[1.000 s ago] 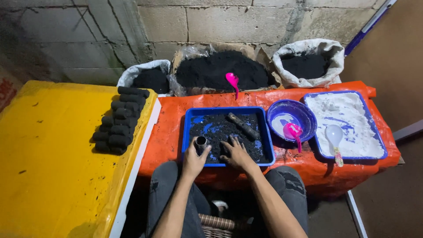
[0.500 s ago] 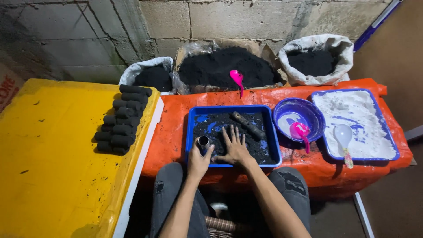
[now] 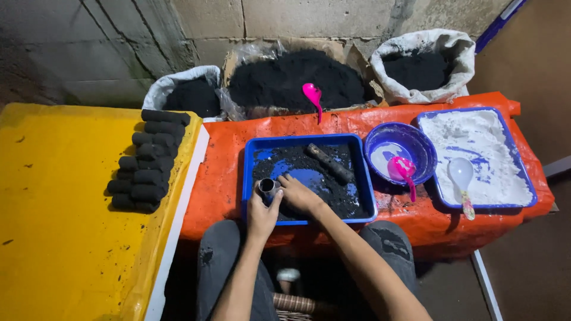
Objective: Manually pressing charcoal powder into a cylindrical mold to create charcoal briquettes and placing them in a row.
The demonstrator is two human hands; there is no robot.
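The small metal tube mould stands at the lower left corner of the shallow blue plastic tray, close to the tray's near rim and left wall, with little room on either side.

Far left, the yellow sheet-covered counter lies broad and mostly bare; a stack of black cylindrical briquettes sits along its right edge, just beside the white border. Next comes the orange tarpaulin-covered counter, which carries the blue tray of black powder with a dark rod-shaped rammer lying slantwise in it. An open strip of orange shows between the tray and the yellow edge.

The left hand reaches over the tray's near rim, its grip curled narrowly around the mould. The right hand lies just beside it, fingers bent and touching the mould's top and the powder; whether it grips anything I cannot tell.

Right of the tray, almost touching, stand a round blue bowl with a pink plastic spoon, then a blue tray of white powder with a white spoon, which reaches to the counter's right edge.

Behind, against a grey block wall, sit sacks of black powder with a pink scoop.
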